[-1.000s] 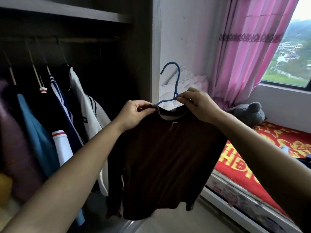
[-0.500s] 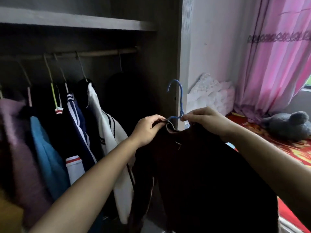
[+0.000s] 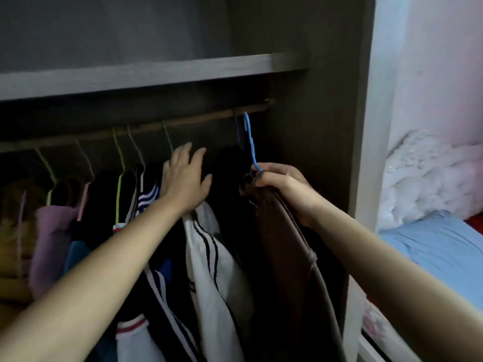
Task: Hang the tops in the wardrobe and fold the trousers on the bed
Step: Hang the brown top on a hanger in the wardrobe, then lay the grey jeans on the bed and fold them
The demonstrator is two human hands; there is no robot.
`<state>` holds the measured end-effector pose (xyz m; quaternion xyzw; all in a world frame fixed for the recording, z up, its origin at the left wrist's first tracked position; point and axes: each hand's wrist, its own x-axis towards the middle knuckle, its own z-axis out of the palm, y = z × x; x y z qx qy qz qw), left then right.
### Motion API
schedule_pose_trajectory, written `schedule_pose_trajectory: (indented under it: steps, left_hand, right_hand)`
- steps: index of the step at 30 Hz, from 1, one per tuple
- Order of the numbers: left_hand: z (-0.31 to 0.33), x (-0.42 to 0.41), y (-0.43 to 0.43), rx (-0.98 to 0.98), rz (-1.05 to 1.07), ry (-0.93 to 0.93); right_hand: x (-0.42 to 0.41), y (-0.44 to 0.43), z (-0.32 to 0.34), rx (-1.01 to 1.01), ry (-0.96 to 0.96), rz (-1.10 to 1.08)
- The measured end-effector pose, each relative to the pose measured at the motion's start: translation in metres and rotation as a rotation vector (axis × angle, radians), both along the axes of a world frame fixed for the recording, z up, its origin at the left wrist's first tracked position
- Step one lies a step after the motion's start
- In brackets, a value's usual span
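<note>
Risk lay mostly at the hook of the blue hanger [image 3: 250, 142], which reached up to the wardrobe rail [image 3: 203, 116] near its right end, just beside another thin hook. In the blurred head view I could not tell whether it was already over the rail or only touching it. The right hand [image 3: 277, 180] had its fingers curled round the base of that hook, at the collar of the brown top [image 3: 285, 244], which hung down from it inside the wardrobe, close to the right wall. The left hand [image 3: 187, 178] was open, fingers spread, and pressed against the hanging clothes above the white striped top [image 3: 217, 257], so that a gap stood between them and the brown top. If the right hand let go before the hook sat fully over the rail, the hanger would probably slip off and the top would fall down inside the wardrobe. The hook could also catch on the neighbouring one. If the left hand gave way too early, the clothes might swing back and crowd the brown top or drag its shoulder off the hanger. No trousers were in view, and only a corner of the bed [image 3: 439, 246] showed at the right.
</note>
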<state>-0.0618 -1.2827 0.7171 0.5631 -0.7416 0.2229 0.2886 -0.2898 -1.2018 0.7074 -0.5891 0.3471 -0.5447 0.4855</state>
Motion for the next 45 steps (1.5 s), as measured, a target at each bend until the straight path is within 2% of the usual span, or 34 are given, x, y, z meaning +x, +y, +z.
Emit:
schedule_pose_trajectory:
  steps: [2,5,8,12,19,23,27,29,32,34,39,45]
  left_hand:
    - [0.013,0.014,-0.008,-0.031,0.101,-0.049]
    - [0.031,0.031,-0.021,-0.078,0.176,-0.093]
    - [0.045,0.049,-0.040,-0.100,0.185,-0.144]
    - [0.044,0.071,-0.063,-0.085,0.123,-0.117]
    - [0.033,0.082,-0.081,-0.193,0.035,-0.105]
    - [0.030,0.083,-0.078,-0.189,-0.001,-0.085]
    - [0.036,0.079,-0.069,-0.121,-0.014,-0.060]
    - [0.041,0.078,-0.060,-0.060,-0.021,-0.037]
    - [0.026,0.068,-0.031,0.058,-0.117,0.169]
    - [-0.004,0.055,-0.002,0.073,-0.201,0.257]
    - [-0.092,0.029,0.069,-0.049,-0.381,0.305]
    - [-0.171,-0.016,0.161,0.041,-0.444,0.386]
  right_hand:
    - [0.014,-0.024,0.009,-0.062,0.045,-0.034]
    - [0.039,-0.052,0.023,-0.104,-0.005,-0.057]
    - [0.062,-0.075,0.039,-0.149,-0.033,-0.121]
    - [0.084,-0.105,0.049,-0.180,0.005,-0.204]
    - [0.115,-0.161,-0.014,-0.080,0.293,-0.379]
    - [0.113,-0.156,-0.029,-0.079,0.339,-0.461]
    - [0.104,-0.124,-0.026,-0.187,0.637,-0.633]
    - [0.098,-0.097,-0.030,-0.240,0.722,-0.688]
    - [0.089,-0.050,-0.044,-0.288,0.822,-0.761]
    - [0.082,-0.018,-0.057,-0.288,0.879,-0.814]
    - [0.067,0.062,-0.105,-0.268,1.015,-1.019]
    - [0.033,0.168,-0.181,-0.333,1.200,-1.215]
